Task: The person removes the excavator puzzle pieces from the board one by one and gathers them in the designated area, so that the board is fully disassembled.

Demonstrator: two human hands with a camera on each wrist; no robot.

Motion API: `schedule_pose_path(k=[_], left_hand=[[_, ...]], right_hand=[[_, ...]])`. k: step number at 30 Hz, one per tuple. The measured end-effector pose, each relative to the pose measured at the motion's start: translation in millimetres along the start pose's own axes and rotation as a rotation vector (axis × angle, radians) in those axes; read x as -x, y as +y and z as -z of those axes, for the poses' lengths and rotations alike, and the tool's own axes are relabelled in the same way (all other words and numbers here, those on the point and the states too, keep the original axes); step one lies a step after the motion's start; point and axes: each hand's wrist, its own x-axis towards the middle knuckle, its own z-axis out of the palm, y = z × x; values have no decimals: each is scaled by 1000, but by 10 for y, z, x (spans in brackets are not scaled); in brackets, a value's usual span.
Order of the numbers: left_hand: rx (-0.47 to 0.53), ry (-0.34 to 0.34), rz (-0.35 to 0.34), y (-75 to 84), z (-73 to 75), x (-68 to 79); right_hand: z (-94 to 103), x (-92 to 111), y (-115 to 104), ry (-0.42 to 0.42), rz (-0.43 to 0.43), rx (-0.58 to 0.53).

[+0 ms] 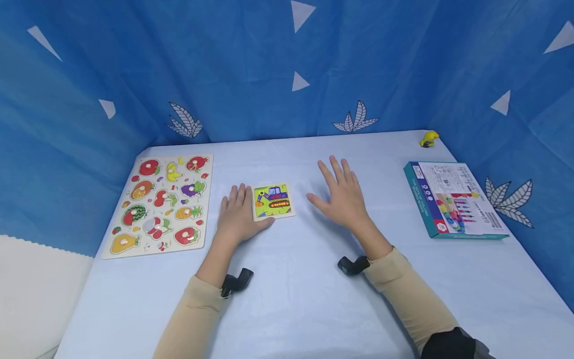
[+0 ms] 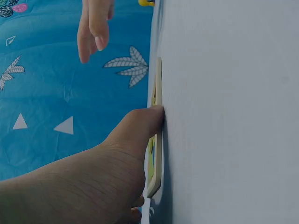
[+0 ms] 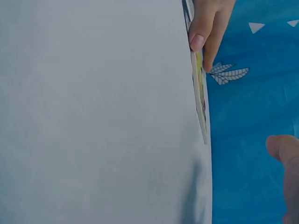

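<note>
A small square jigsaw puzzle (image 1: pixel 272 201) with an excavator picture lies on the table, left of the middle. My left hand (image 1: pixel 236 214) is at its left side, fingers straight and pointing away from me. Its thumb (image 2: pixel 152 119) touches the puzzle's near edge in the left wrist view, where the board appears edge-on. To the right of the puzzle, my right hand (image 1: pixel 343 199) hovers above the table with its fingers spread and nothing in it. Only part of the right hand (image 3: pixel 287 158) shows in the right wrist view.
A wooden fruit peg puzzle (image 1: pixel 163 199) lies at the left of the table (image 1: pixel 291 299). On the right is a flat green-edged box (image 1: pixel 455 199), with a small yellow toy (image 1: pixel 429 138) behind it at the back corner. Blue curtains (image 1: pixel 251 65) hang along the back and sides.
</note>
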Motion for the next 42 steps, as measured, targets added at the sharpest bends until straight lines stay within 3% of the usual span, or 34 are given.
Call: schedule_pose_path(k=[10,22,30,42], left_hand=[[50,-20,-44,-25,-78,-175],[94,-16,-54,57,-134,-348],[78,12,-58,99,-147,-430],[73,68,-66,93,-202,-552]], right_hand=[[-65,-101,127,-59,12,-32],[-165,-337,185,-105,28,-179],[-231,-500,101,-128,26,-238],[-329,-732,-208,-199,59,-290]])
